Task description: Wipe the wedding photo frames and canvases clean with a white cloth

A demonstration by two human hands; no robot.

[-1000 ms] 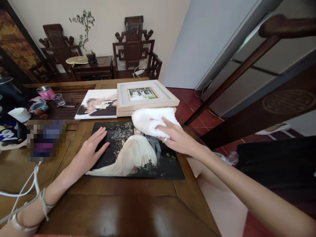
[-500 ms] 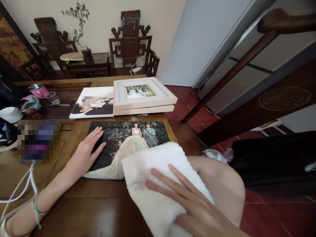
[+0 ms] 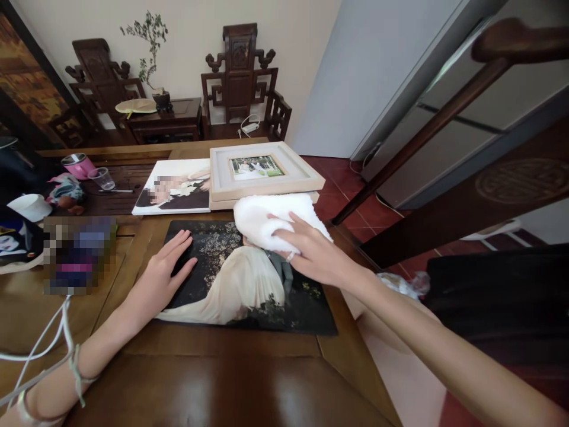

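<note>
A large dark wedding photo panel [image 3: 249, 284] lies flat on the wooden table [image 3: 200, 379]. My left hand [image 3: 166, 270] rests on its left edge, fingers stretched out and holding nothing. My right hand [image 3: 306, 246] grips a white fluffy cloth [image 3: 253, 219] over the panel's far right part, some fingers sunk into its folds. The cloth hides the upper bodies of the two people in the photo and touches or nearly touches the frames behind.
Behind the panel are stacked pale wooden picture frames [image 3: 267, 184] and a white-edged photo print [image 3: 178, 190]. A blurred-out device [image 3: 82, 255] with white cables, a pink mug [image 3: 79, 166] and a clear plastic cup [image 3: 103, 178] stand left. A wooden chair [image 3: 427, 196] is at right.
My right hand has pushed the white cloth away from me, from the panel's near right corner to its far right edge. My left hand has stayed on the panel.
</note>
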